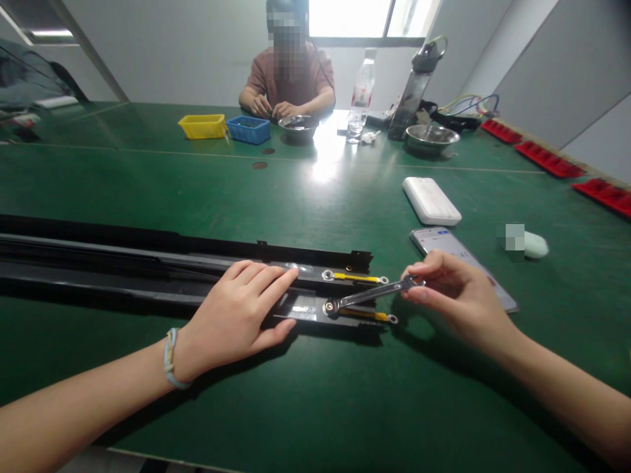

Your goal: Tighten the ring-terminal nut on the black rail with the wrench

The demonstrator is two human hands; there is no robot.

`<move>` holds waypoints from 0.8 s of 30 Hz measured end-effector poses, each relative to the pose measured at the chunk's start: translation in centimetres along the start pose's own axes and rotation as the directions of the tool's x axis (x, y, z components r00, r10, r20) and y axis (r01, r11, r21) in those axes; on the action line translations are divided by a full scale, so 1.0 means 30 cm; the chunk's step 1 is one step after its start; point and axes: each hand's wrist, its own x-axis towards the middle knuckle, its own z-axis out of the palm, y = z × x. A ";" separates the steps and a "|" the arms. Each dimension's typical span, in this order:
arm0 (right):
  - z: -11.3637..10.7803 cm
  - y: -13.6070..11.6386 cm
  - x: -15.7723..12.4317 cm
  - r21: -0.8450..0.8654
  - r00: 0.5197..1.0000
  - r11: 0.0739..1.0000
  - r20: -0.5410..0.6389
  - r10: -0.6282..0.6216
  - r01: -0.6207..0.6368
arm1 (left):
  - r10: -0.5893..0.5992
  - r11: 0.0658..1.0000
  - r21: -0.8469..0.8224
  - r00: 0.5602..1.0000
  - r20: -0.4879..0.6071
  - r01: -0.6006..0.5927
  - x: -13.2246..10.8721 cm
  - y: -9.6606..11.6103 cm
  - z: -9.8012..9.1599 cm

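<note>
Two long black metal profiles lie side by side on the table, running out of view to the left. My left hand rests across them, fingers stretched out and thumb apart. Between the thumb and fingers of my right hand is the open end of a combination wrench. Its ring end sits around a brass-coloured fastener on the nearer profile. Beneath the wrench lies a yellow-sleeved wire lug; a second yellow lead is attached at the farther profile's end.
A phone lies just behind my right hand, with a white power bank beyond it. Across the green table, a person sits by a yellow bin, a blue bin and a metal bowl. Bottles stand farther right.
</note>
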 end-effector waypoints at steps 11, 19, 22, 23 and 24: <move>-0.029 -0.010 -0.039 0.010 0.996 0.998 0.056 -0.067 0.066 | 0.010 1.000 0.002 1.000 -0.011 -0.009 0.007 0.034 -0.002; -0.027 -0.043 -0.142 -0.041 0.974 0.982 0.143 -0.176 0.183 | 0.006 1.000 0.004 1.000 -0.002 -0.006 0.008 0.069 0.011; -0.028 -0.041 -0.159 -0.084 0.969 0.974 0.149 -0.196 0.210 | -0.003 1.000 0.000 1.000 0.007 0.003 0.011 0.077 0.015; -0.029 -0.039 -0.161 -0.093 0.969 0.972 0.148 -0.198 0.214 | -0.004 1.000 -0.001 1.000 0.010 0.004 0.012 0.078 0.016; -0.030 -0.038 -0.162 -0.100 0.969 0.971 0.147 -0.200 0.216 | -0.004 1.000 -0.002 1.000 0.013 0.004 0.013 0.079 0.017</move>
